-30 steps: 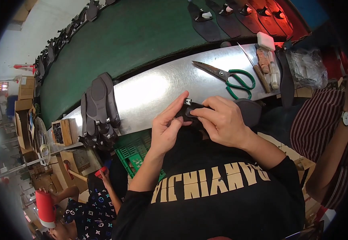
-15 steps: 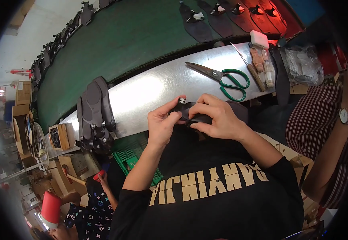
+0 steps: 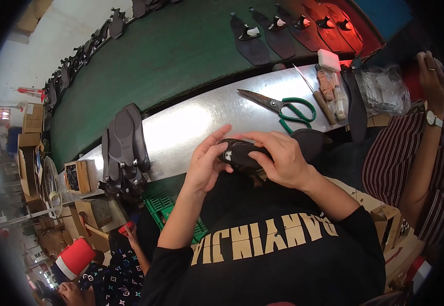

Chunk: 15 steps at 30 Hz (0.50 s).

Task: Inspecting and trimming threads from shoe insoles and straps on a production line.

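Close in front of my body I hold a black sandal sole (image 3: 246,154), with a strap and a shiny silvery piece at its left end. My left hand (image 3: 205,164) pinches that end between thumb and fingers, its index finger stretched out past it. My right hand (image 3: 283,157) is wrapped round the middle, thumb pressed on the dark flat surface. A broader dark sole part (image 3: 309,145) shows behind my right hand; whether it belongs to the same piece I cannot tell. Green-handled scissors (image 3: 283,106) lie on the metal work surface (image 3: 181,120) beyond my hands.
To the left lies a stack of dark soles (image 3: 125,140). An awl (image 3: 316,96), a white block (image 3: 329,60) and a clear plastic bag (image 3: 383,89) sit at right. More soles (image 3: 247,38) line the green belt (image 3: 181,48). A co-worker's arm (image 3: 418,168) is at right.
The sandal sole has been turned in my hands, bringing its silvery piece and flat surface into view. My right thumb now presses on top. The co-worker's arm at right has swung up and away.
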{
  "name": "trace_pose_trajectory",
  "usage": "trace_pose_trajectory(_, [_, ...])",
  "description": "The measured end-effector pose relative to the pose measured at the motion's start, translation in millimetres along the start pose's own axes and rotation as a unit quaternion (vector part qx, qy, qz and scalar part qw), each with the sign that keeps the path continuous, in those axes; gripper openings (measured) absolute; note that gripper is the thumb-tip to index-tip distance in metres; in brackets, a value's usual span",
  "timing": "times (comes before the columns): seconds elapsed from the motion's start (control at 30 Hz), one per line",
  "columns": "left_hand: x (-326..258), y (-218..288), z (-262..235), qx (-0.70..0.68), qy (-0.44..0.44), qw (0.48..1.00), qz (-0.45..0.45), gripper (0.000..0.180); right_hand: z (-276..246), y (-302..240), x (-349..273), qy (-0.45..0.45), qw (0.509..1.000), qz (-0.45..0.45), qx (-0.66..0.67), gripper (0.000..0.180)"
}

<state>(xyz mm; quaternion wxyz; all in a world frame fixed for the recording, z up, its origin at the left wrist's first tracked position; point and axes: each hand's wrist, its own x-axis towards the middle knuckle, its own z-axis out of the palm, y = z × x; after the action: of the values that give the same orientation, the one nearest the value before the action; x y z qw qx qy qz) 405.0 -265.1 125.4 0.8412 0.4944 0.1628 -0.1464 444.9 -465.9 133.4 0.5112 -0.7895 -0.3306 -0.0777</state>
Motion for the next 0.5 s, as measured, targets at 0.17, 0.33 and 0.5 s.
trace_pose_trajectory(0.17, [-2.2, -11.3, -2.1, 0.113, -0.026, 0.993, -0.022, 0.031, -0.3, 6.6, -7.5, -0.055, 0.998, 0.014, -0.010, 0.020])
trace_pose_trajectory(0.33, [-5.8, -14.6, 2.5, 0.160, -0.018, 0.987, -0.017, 0.025, 2.1, 6.8, -9.4, -0.051, 0.999, -0.002, -0.003, 0.020])
trace_pose_trajectory(0.5, [-11.0, -9.6, 0.9, 0.219, -0.019, 0.975, -0.005, 0.020, 3.9, 5.2, -9.0, -0.072, 0.996, 0.045, 0.034, 0.022])
